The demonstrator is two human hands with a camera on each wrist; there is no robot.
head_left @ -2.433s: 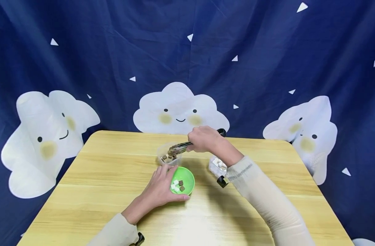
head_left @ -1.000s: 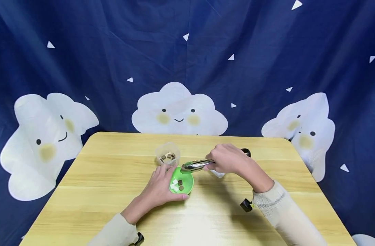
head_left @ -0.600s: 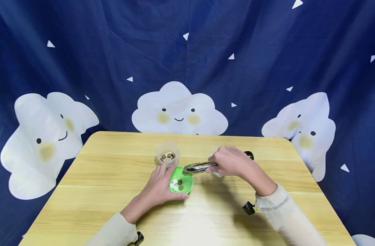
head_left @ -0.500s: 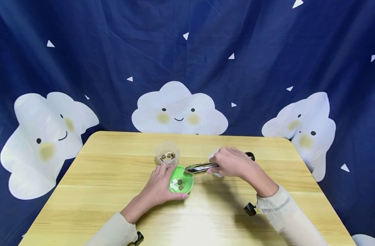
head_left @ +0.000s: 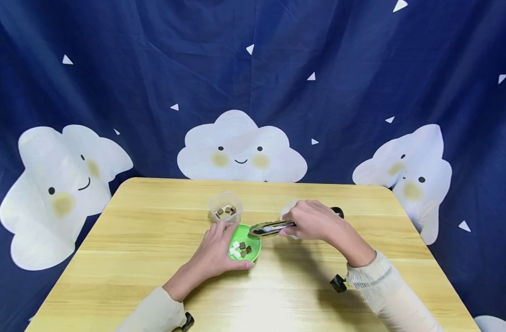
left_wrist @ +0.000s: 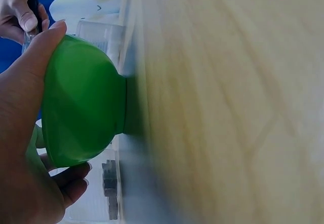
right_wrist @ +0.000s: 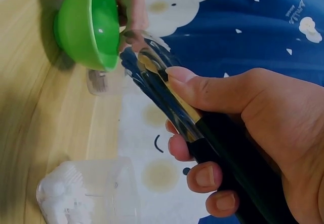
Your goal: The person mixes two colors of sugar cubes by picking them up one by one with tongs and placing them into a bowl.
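My left hand holds a green bowl on the table, fingers on the far rim and thumb along the near side. Inside lie several white cubes and three brown cubes. The right hand grips black-handled metal tongs, whose tips hover at the bowl's right rim. In the right wrist view, the fingers and thumb curl round the tongs' handles, and no cube shows between the tips. From the left wrist view, the green bowl hides its own contents.
Just behind the bowl stands a clear plastic container with several brown cubes. A second clear container with white pieces sits behind the right hand, mostly hidden from the head view. A patterned blue curtain hangs beyond the wooden table.
The right hand has brought the tongs from the brown-cube container to the bowl. A third brown cube has dropped into the bowl since half a second ago. My left hand stays put.
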